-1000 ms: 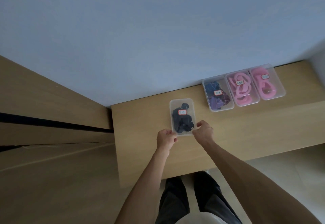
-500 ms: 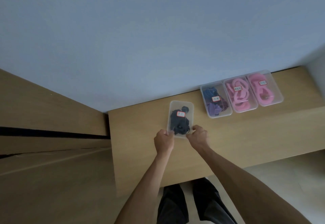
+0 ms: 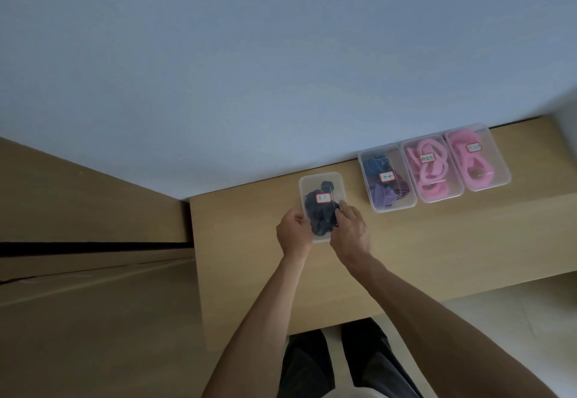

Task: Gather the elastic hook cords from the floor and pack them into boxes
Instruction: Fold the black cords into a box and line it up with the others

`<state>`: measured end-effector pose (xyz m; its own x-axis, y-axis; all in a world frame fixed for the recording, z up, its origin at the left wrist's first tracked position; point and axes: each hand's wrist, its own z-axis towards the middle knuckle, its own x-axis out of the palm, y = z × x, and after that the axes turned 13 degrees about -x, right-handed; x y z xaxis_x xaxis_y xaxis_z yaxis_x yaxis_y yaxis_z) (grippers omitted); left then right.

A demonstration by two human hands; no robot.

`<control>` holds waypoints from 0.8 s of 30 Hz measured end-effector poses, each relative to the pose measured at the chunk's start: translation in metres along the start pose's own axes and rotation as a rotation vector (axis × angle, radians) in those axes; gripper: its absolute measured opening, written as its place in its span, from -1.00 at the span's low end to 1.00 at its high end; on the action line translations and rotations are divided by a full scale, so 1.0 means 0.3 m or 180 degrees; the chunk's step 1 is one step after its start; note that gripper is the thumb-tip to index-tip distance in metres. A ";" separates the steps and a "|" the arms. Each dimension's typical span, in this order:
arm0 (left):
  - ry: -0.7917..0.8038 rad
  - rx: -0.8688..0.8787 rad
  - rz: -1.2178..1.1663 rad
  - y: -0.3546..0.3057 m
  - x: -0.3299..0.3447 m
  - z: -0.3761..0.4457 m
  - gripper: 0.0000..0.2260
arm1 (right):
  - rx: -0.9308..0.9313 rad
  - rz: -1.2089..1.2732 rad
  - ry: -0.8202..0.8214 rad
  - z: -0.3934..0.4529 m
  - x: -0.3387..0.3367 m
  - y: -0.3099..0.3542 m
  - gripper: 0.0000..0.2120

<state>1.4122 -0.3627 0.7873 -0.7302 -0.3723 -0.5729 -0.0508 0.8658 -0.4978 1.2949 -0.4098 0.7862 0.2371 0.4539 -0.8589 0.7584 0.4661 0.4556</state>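
A clear lidded plastic box [image 3: 321,183] with dark cords [image 3: 321,216] inside and a small red-edged label lies on a wooden shelf top [image 3: 249,229]. My left hand [image 3: 293,233] grips the box's near left side. My right hand [image 3: 351,232] grips its near right side, fingers curled over the lid edge. The box's near end is hidden behind my hands.
Three more clear labelled boxes stand in a row against the wall to the right: one with blue and purple cords [image 3: 387,179] and two with pink cords [image 3: 431,168] [image 3: 477,157]. A wooden cabinet [image 3: 78,210] rises at the left. Light floor tiles [image 3: 515,297] show below right.
Both hands have slid forward along the sides of the dark-cord box, which has moved slightly away from me, towards the wall. The view has shifted a little.
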 end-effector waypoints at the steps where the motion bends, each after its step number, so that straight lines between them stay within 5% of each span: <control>1: -0.0016 -0.0156 -0.0118 0.004 0.005 0.007 -0.90 | -0.0006 0.0022 0.0000 0.002 0.001 0.000 -0.65; 4: 0.0088 -0.0659 -0.0501 0.014 0.011 0.026 -0.91 | -0.0024 -0.0046 -0.0004 0.005 -0.003 -0.001 -0.69; 9: 0.0063 -0.0570 -0.0204 0.004 0.002 0.024 -0.90 | -0.0204 -0.0301 -0.0009 0.014 -0.020 -0.008 -0.81; 12: -0.0431 -0.0030 0.0252 -0.011 0.000 -0.001 -0.86 | -0.0256 -0.0201 -0.0046 0.033 -0.045 0.003 -0.84; 15: -0.0688 0.1136 0.0581 0.002 0.001 -0.025 -0.92 | -0.0331 -0.0211 -0.0244 0.028 -0.071 -0.005 -0.76; 17: -0.0565 0.1732 0.1066 0.031 0.018 -0.042 -0.67 | -0.0290 -0.0294 -0.0381 0.010 -0.081 -0.019 -0.71; 20: -0.0206 0.1842 0.1785 0.043 0.045 -0.055 -0.33 | -0.0015 -0.0226 -0.0390 -0.009 -0.087 -0.033 -0.69; 24: -0.0226 0.1641 0.2144 0.002 0.090 -0.071 -0.22 | 0.0005 0.0017 -0.0603 -0.007 -0.138 -0.059 -0.62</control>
<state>1.3781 -0.3652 0.7854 -0.4480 0.1328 -0.8841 0.7085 0.6559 -0.2605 1.2703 -0.4352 0.8143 0.3510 0.3053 -0.8852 0.7577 0.4629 0.4600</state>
